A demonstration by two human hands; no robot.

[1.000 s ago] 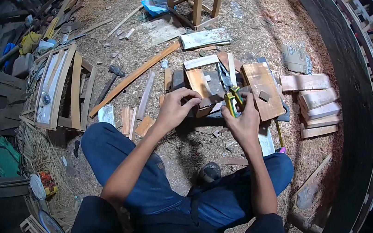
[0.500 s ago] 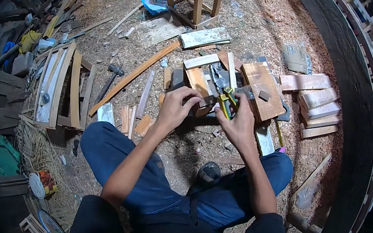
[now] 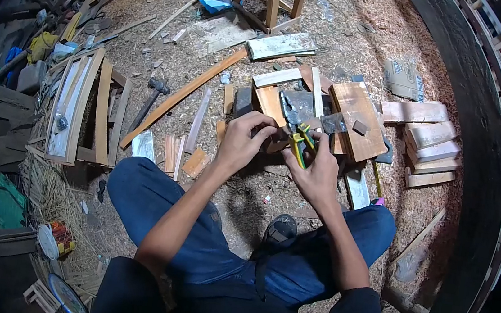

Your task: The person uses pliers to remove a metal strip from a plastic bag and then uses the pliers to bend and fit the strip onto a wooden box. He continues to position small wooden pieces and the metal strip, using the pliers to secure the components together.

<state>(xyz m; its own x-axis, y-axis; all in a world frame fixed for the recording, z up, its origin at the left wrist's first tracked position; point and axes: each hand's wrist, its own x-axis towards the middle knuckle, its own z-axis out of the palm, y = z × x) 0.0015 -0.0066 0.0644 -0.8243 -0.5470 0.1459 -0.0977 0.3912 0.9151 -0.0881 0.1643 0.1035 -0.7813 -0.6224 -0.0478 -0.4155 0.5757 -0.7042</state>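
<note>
My right hand (image 3: pixel 316 172) is wrapped round the yellow-and-green handles of a pair of pliers (image 3: pixel 299 144), whose dark jaws point up and left. Beside it, my left hand (image 3: pixel 241 140) pinches a small dark piece (image 3: pixel 277 140), partly covered by the fingers, near the pliers. Behind the hands lies a wooden block (image 3: pixel 269 104) with a pale strip (image 3: pixel 277 78) across its far end. To the right sits a wider wooden board (image 3: pixel 358 123) with a small brown square block (image 3: pixel 360 127) on it.
A hammer (image 3: pixel 147 103) and a long curved slat (image 3: pixel 189 96) lie at left. Stacked boards (image 3: pixel 431 138) are at right. Farther back stand a small wooden stool (image 3: pixel 272 3) and a pale plank (image 3: pixel 281 46). A curved frame (image 3: pixel 75 107) rests at far left.
The pliers have turned so their jaws show more clearly, pointing up and left. My right hand has shifted slightly down and left, and the whole view has moved a little.
</note>
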